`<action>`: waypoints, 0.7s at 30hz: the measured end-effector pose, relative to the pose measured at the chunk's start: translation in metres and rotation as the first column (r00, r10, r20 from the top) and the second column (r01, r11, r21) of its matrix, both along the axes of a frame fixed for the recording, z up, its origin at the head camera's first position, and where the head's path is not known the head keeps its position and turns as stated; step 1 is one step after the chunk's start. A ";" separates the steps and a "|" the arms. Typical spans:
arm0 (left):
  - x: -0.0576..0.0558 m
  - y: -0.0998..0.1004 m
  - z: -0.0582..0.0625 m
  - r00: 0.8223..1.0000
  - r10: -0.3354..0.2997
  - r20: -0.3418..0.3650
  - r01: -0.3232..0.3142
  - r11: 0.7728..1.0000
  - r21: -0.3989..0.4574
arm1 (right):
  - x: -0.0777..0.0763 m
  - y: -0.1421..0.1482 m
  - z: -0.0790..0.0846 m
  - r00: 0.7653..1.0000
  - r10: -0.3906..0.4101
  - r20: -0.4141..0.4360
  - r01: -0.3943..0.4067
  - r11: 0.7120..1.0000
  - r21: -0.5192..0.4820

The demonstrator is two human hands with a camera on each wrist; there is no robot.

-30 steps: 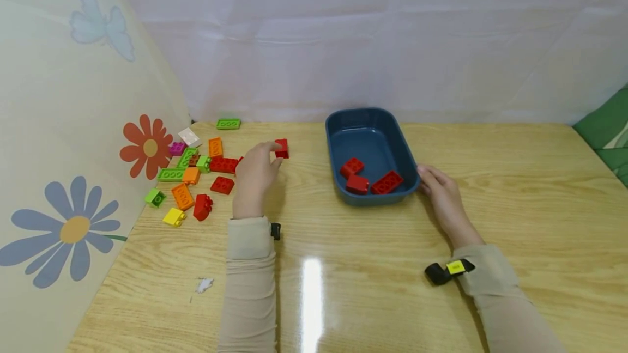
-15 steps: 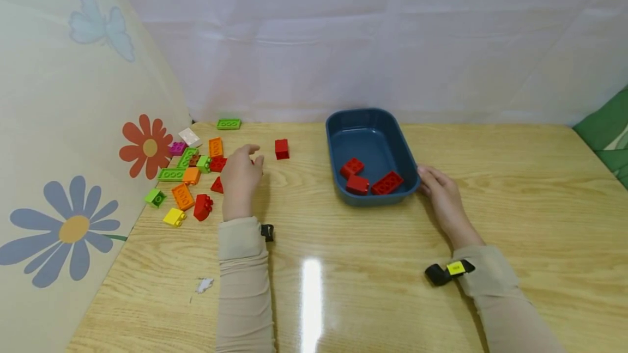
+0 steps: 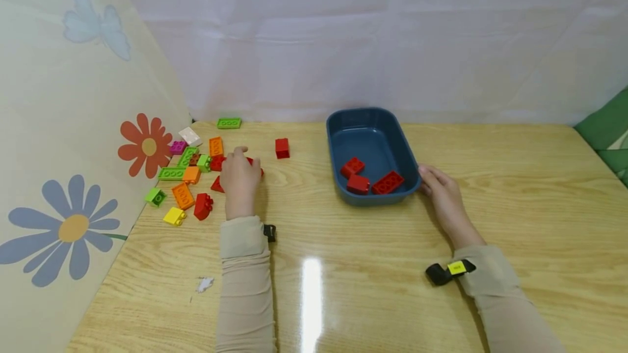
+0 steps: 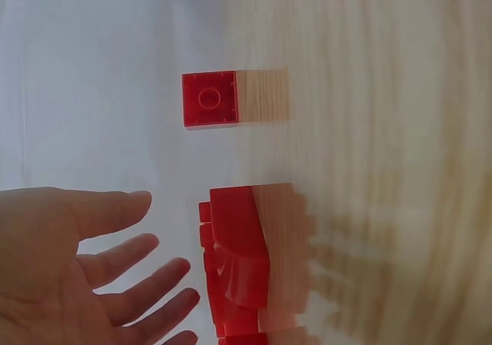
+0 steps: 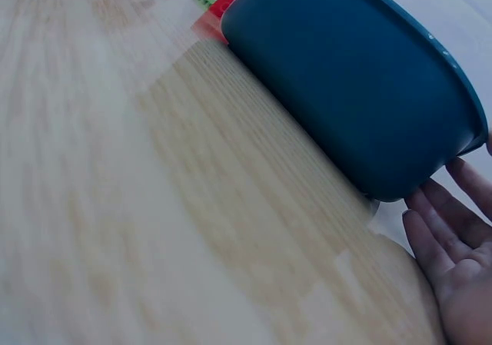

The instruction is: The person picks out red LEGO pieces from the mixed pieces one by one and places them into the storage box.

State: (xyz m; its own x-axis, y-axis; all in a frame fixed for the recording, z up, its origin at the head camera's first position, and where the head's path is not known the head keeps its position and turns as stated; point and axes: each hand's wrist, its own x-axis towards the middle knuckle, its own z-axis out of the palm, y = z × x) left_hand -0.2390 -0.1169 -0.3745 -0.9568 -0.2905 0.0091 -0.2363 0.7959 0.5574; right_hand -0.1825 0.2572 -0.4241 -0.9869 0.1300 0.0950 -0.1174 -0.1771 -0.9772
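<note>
My left hand (image 3: 240,181) reaches over the red bricks at the left, fingers apart, partly hiding them. In the left wrist view its fingertips are just short of a red curved-sided brick (image 4: 242,253) and hold nothing. Beyond stands a small square red brick (image 3: 282,148), its hollow underside facing the left wrist camera. My right hand (image 3: 445,200) holds the near right corner of a dark blue bin (image 3: 347,199), thumb at the rim and fingers against the outside below it. Inside the bin lie three red bricks (image 3: 387,182).
Loose bricks spread left of my left hand: a red brick (image 3: 203,207), a yellow brick (image 3: 174,216), orange bricks (image 3: 183,196) and green bricks (image 3: 171,174). A flat green brick (image 3: 229,123) lies by the back wall. A flower-printed sheet (image 3: 73,140) borders the table's left side.
My left hand has drawn back left from the small square red brick and now hovers over the other red bricks. The right hand and the bin stay put.
</note>
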 end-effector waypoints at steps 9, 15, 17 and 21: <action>0.000 -0.001 -0.003 0.998 -0.009 0.065 0.010 1.000 -0.013 | 0.000 -0.001 0.000 1.000 -0.006 0.003 0.006 1.000 0.001; 0.001 -0.001 -0.002 0.996 -0.005 0.086 0.005 1.000 0.004 | 0.000 0.000 0.000 1.000 -0.007 0.011 0.007 1.000 0.011; 0.001 -0.001 -0.002 0.996 -0.008 0.093 0.009 1.000 -0.007 | 0.000 0.000 0.000 1.000 -0.004 0.011 0.004 1.000 0.014; 0.001 -0.001 -0.002 0.996 -0.018 0.093 0.022 0.999 -0.043 | 0.000 0.000 0.000 1.000 0.001 0.007 -0.001 1.000 0.009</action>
